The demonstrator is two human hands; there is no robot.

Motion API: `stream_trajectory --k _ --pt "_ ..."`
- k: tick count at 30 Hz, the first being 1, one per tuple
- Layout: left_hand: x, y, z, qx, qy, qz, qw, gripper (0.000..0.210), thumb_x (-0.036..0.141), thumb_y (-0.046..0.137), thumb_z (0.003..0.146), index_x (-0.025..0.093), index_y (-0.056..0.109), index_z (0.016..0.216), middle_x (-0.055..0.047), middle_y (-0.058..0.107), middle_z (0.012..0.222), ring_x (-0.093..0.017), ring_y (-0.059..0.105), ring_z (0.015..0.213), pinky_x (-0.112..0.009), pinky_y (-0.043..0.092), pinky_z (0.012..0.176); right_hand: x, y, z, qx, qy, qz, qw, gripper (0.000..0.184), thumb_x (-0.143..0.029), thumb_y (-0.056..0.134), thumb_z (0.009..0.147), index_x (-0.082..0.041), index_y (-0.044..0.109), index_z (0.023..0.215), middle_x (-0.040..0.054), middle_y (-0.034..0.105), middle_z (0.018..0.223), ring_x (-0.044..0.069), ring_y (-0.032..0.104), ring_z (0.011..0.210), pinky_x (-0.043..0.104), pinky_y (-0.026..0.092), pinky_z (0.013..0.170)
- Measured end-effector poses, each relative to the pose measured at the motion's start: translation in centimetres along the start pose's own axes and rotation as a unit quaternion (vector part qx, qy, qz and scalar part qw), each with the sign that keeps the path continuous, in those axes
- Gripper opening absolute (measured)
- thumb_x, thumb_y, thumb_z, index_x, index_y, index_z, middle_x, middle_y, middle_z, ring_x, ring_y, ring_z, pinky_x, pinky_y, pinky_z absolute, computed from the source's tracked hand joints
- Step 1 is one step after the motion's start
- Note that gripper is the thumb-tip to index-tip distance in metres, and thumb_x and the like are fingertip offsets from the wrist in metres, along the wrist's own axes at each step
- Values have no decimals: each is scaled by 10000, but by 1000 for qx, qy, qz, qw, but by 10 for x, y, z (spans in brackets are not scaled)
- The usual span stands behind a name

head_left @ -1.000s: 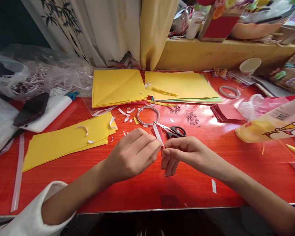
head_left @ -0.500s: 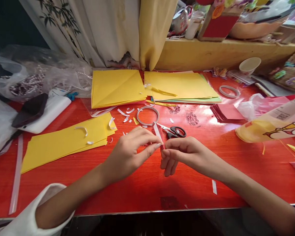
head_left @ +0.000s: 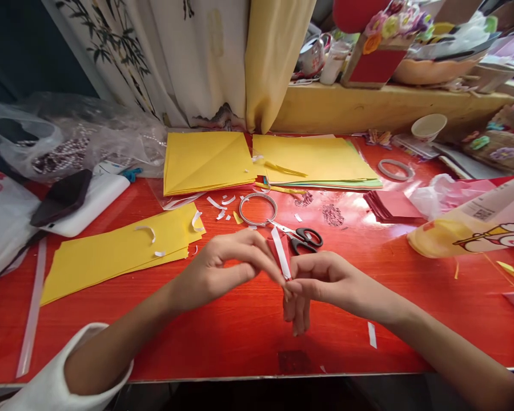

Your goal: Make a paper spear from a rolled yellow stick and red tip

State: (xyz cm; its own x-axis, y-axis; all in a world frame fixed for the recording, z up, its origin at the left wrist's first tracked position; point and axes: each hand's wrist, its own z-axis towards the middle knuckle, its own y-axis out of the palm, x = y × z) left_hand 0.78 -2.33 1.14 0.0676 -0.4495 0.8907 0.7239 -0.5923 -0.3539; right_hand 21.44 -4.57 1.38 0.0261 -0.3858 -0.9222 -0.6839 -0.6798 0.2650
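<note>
A folded piece of red paper (head_left: 276, 246) with a white strip of double-sided tape (head_left: 281, 254) along it is pinched at its lower tip by my right hand (head_left: 325, 279). The thumb and index finger of that hand press together there, with the other fingers hanging below. My left hand (head_left: 229, 265) is at the paper's left side. Its index fingertip reaches the lower tip, while its thumb stands apart from the finger. Just behind the paper lie black-handled scissors (head_left: 306, 240), and a roll of tape (head_left: 258, 209) touches their blades.
Yellow paper strips (head_left: 120, 245) lie left, yellow sheets (head_left: 208, 162) at the back. Small white scraps (head_left: 220, 214) are scattered between. At right are a red paper stack (head_left: 392, 206), a second tape roll (head_left: 395, 169) and a tilted plastic cup (head_left: 466, 220). A phone (head_left: 62, 197) lies far left.
My left thumb has come away from its pinch at the tape strip, and the left fingertips have moved down. The red paper, still in my right hand, now shows more of its taped face.
</note>
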Motion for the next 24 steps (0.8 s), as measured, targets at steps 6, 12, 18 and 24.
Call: stream_trajectory --k 6,12,18,24 --pt "1 7 6 149 -141 -43 978 245 280 545 798 167 558 1015 -8 591 738 -71 547 613 -173 470 544 -2 -3 -1 14 6 -44 999 216 -319 506 837 -134 517 727 34 635 681 119 622 559 258 499 563" --pt "5 9 4 125 -145 -18 981 152 270 520 814 160 626 824 -2 609 717 -61 517 603 -171 457 546 -1 -1 2 51 -19 -58 997 180 -307 558 809 -131 551 844 39 623 788 129 635 654 272 511 636" --pt "8 8 4 117 -153 -3 981 243 313 451 851 152 627 806 -2 591 673 -66 500 573 -188 443 539 0 0 2 40 -4 -55 998 276 -390 438 866 -126 513 839 68 647 758 166 659 657 297 524 611" --pt "5 8 3 103 -136 -14 985 210 285 451 855 174 628 828 8 605 694 -58 497 574 -171 440 548 0 0 1 35 -8 -59 998 312 -403 382 889 -129 513 959 80 652 790 167 659 671 310 526 633"
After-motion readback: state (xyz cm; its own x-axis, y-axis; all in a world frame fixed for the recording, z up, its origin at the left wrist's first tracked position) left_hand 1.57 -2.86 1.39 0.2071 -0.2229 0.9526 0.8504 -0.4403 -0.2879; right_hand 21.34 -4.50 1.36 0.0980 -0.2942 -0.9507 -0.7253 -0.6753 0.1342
